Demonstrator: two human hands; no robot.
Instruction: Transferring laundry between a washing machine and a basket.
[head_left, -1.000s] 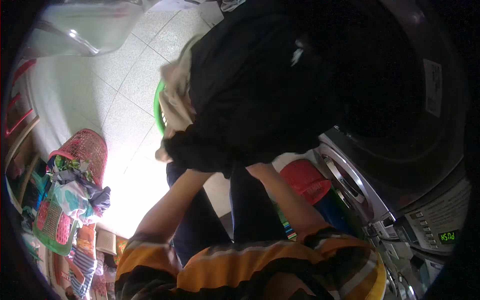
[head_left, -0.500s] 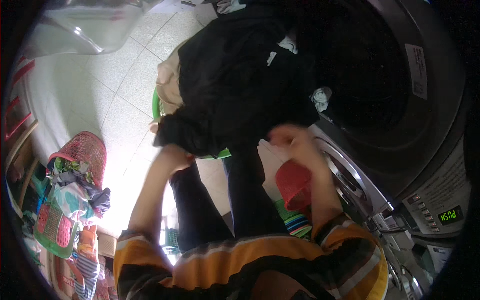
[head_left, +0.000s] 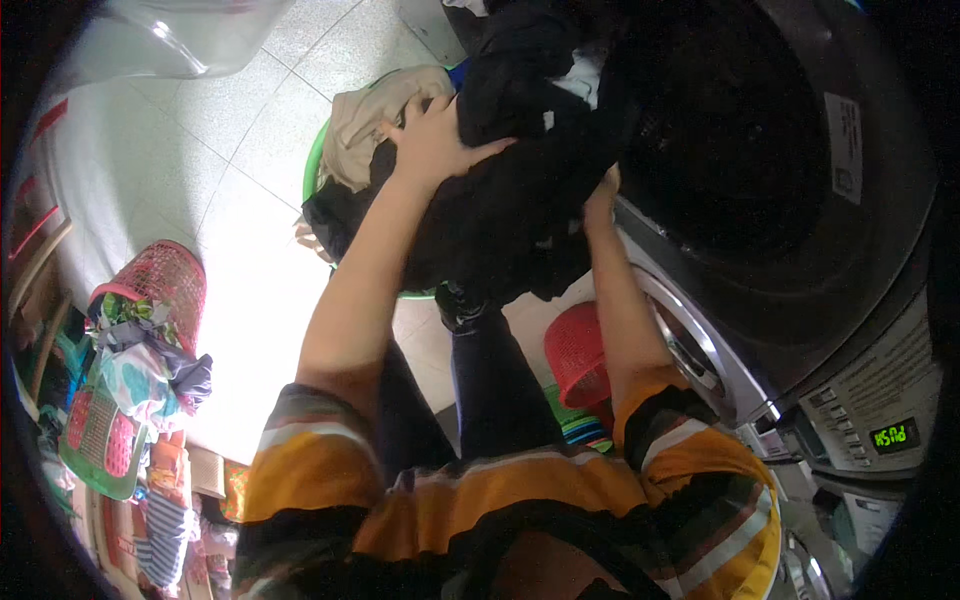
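Observation:
A pile of black clothing (head_left: 500, 220), with a beige garment (head_left: 360, 115) at its left and a bit of white cloth (head_left: 575, 75), lies over a green basket (head_left: 315, 160). My left hand (head_left: 432, 143) rests on top of the pile, fingers spread across the black fabric. My right hand (head_left: 601, 197) is at the pile's right edge, partly hidden, its fingers curled on the black clothing. Just right of it is the dark, open front of a washing machine (head_left: 730, 140).
A pink basket (head_left: 160, 270) of laundry and a green-and-pink basket (head_left: 105, 450) stand at left on the tiled floor (head_left: 250, 130). A red basket (head_left: 570, 350) is beside my legs, near another machine's round door (head_left: 700, 340). A translucent plastic container (head_left: 170, 35) is at upper left.
Both hands have moved up from the pile's lower edge: the left onto its top, the right to its right side. The black clothing has shifted, showing more beige cloth at the back.

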